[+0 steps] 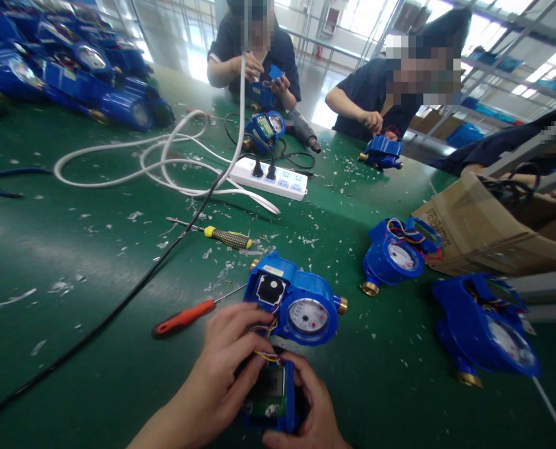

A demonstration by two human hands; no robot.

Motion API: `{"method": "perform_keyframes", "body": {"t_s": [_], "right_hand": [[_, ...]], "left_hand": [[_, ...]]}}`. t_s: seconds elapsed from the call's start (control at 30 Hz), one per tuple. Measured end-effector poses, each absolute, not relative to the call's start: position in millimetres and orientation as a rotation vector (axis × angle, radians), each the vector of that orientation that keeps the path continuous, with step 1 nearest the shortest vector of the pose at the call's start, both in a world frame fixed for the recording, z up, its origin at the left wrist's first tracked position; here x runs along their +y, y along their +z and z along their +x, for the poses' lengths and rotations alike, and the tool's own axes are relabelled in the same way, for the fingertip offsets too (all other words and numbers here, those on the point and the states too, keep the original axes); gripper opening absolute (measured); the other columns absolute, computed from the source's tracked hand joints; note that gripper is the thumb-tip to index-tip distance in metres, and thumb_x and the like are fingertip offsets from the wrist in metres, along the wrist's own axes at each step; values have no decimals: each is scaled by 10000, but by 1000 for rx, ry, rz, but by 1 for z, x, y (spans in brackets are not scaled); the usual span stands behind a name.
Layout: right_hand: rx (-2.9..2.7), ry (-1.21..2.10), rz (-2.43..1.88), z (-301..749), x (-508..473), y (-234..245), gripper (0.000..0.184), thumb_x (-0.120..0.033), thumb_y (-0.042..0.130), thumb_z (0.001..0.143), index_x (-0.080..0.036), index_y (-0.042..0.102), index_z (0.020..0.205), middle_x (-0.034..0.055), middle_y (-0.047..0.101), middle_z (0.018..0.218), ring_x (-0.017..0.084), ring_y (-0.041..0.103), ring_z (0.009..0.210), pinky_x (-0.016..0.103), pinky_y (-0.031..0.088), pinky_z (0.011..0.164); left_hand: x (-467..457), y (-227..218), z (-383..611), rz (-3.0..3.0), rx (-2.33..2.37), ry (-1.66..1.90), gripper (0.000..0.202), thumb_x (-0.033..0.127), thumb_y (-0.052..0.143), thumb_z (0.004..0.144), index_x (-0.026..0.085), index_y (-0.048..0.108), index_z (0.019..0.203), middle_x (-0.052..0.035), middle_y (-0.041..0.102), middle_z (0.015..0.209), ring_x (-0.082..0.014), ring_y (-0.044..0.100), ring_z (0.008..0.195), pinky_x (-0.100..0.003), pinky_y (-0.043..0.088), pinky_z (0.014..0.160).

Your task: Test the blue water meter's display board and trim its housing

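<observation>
Clasping one cover (272, 399), two hands (226, 368) (315, 408)

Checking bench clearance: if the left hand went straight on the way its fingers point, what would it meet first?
Probably the blue water meter, just beyond the left hand; the coloured wires between them may come first, as depth is unclear.

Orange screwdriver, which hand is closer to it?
Left. The left hand sits just right of the orange screwdriver, apart from it. The right hand is farther off, on the far side of the blue module both hold.
</observation>
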State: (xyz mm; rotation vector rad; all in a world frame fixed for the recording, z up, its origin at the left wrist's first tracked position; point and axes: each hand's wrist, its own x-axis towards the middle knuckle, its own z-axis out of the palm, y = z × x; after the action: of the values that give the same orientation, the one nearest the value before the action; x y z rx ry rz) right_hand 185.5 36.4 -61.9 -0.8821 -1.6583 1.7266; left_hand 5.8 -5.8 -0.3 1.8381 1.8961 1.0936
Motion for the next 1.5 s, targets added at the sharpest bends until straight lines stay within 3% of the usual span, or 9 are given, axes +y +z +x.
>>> {"method": "perform_keyframes", "body": {"t_s": [0.37, 0.6, 0.8, 1.0, 1.1, 1.37, 1.5], "right_hand": [[-1391, 2064, -694, 179, 42, -49, 745, -516, 780, 548, -208, 492, 1162, 116, 641, 1074, 299, 616, 971, 408, 506, 809], [-1427, 2046, -726, 186, 38, -61, 796, -524, 758, 567, -181, 444, 1213, 142, 610, 1105, 303, 604, 978, 409, 499, 811], [-1462, 2072, -736, 186, 40, -59, 771, -495, 763, 573, -193, 446, 1208, 131, 626, 1077, 296, 611, 951, 395, 502, 797], [-1480, 2082, -762, 186, 42, -55, 760, -504, 762, 566, -198, 459, 1192, 126, 630, 1048, 300, 612, 925, 399, 500, 783], [-1490, 2094, -759, 184, 43, -53, 763, -517, 752, 572, -199, 453, 1198, 124, 632, 1034, 298, 616, 911, 398, 504, 770], [-1623, 1930, -864, 191, 40, -57, 802, -619, 691, 583, -201, 446, 1222, 139, 599, 1066, 312, 592, 969, 414, 503, 805], [-1714, 1871, -790, 192, 45, -50, 683, -609, 599, 690, -202, 447, 1216, 124, 592, 1035, 286, 592, 931, 404, 499, 794]], "left_hand": [[-5, -7, 1, 1736, 1876, 1184, 212, 123, 411, 853, 228, 587, 907, -38, 608, 1088, -224, 433, 1141, -436, 366, 942], [-14, -15, -7, 1627, 1810, 1227, 340, 103, 448, 849, 223, 454, 1167, -64, 555, 1173, -196, 433, 1182, -381, 393, 999], [-18, -13, -11, 1691, 1719, 1192, 240, 56, 431, 841, 234, 496, 987, -41, 517, 1190, -185, 421, 1181, -387, 371, 1006], [-16, -10, -9, 1733, 1712, 1268, 314, 19, 461, 817, 224, 471, 1055, -52, 482, 1207, -193, 388, 1204, -392, 343, 1013], [-15, -8, -7, 1847, 1767, 1321, 311, -8, 472, 800, 223, 515, 1004, -53, 458, 1240, -217, 378, 1210, -425, 332, 998], [-11, -10, -5, 2003, 1982, 1115, 198, 83, 519, 818, 245, 606, 891, -44, 448, 1274, -242, 390, 1189, -459, 326, 961], [-11, -9, -3, 1984, 1944, 1100, 170, 96, 485, 828, 220, 589, 877, -53, 462, 1262, -244, 388, 1182, -455, 343, 961]]}}
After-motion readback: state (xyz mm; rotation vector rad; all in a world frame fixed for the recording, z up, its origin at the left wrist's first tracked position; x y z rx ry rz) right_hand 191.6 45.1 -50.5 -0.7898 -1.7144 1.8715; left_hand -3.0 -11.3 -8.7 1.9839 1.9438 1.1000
